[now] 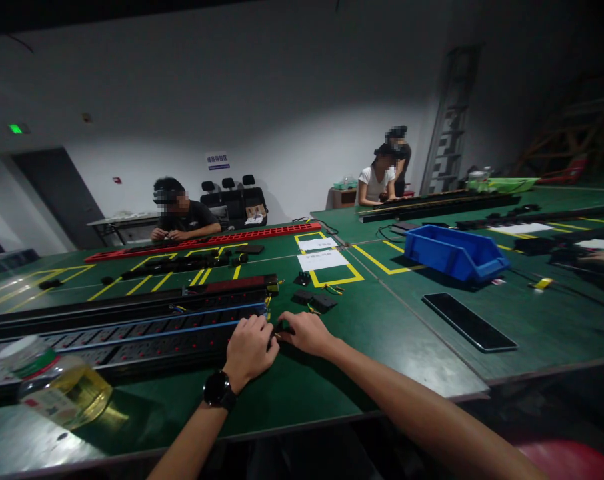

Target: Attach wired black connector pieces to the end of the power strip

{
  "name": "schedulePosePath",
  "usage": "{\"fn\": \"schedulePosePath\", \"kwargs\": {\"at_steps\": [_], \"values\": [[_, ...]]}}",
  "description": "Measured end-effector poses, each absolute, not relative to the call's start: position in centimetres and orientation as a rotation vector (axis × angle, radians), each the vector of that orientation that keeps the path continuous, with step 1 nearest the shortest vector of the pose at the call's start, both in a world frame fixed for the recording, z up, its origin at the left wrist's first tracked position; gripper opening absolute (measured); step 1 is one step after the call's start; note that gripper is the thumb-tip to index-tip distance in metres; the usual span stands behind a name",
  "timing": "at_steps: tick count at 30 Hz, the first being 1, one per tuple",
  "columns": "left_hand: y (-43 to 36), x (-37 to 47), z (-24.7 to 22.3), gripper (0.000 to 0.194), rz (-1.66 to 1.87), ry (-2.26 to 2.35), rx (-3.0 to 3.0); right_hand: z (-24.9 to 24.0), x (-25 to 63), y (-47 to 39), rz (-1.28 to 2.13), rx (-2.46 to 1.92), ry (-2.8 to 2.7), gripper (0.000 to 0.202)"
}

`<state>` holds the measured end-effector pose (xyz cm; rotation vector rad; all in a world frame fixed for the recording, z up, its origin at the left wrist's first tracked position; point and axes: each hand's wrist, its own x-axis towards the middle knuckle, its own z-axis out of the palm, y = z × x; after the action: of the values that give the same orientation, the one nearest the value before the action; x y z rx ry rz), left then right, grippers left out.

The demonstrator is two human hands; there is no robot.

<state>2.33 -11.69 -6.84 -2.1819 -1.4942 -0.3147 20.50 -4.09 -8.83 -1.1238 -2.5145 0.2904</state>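
Note:
My left hand [249,350], with a dark watch on the wrist, lies over the near end of a long black rail [147,347] with blue edge strips and red dots along it. Its fingers are curled, and what they grip is hidden beneath them. Just right of the rail's end, my right hand [307,332] is closed in a pinch. A small dark piece and a bit of yellowish wire show at its fingertips, too small to name. Two flat black parts [315,301] with coloured wires lie just beyond my hands.
A bottle of yellow liquid [65,390] stands at the left. At the right are a blue bin [452,257] and a phone [469,322]. Paper sheets [323,261] lie ahead. Across the table, a person [185,213] works by a red rail [217,239]; two more people are farther right.

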Motion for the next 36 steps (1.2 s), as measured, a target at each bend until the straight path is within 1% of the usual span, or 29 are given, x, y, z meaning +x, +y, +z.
{"fn": "schedulePosePath", "kwargs": {"at_steps": [21,26,32,36], "values": [[-11.87,2.59,-6.91,0.014,-0.304,-1.529,-2.141,-9.04,20.54,-4.02,0.281,-1.13,-2.522,0.026],[-11.84,2.49,-6.93,0.017,-0.298,-1.517,-2.138,-8.99,20.58,-4.06,0.262,-1.12,-2.514,0.025],[-11.72,2.43,-7.06,0.026,-0.313,-1.518,-2.129,-9.05,20.6,-3.98,0.271,-1.124,-2.527,0.024],[-11.64,2.38,-7.19,0.027,-0.323,-1.523,-2.112,-9.04,20.68,-3.86,0.275,-1.1,-2.52,0.021]]}}
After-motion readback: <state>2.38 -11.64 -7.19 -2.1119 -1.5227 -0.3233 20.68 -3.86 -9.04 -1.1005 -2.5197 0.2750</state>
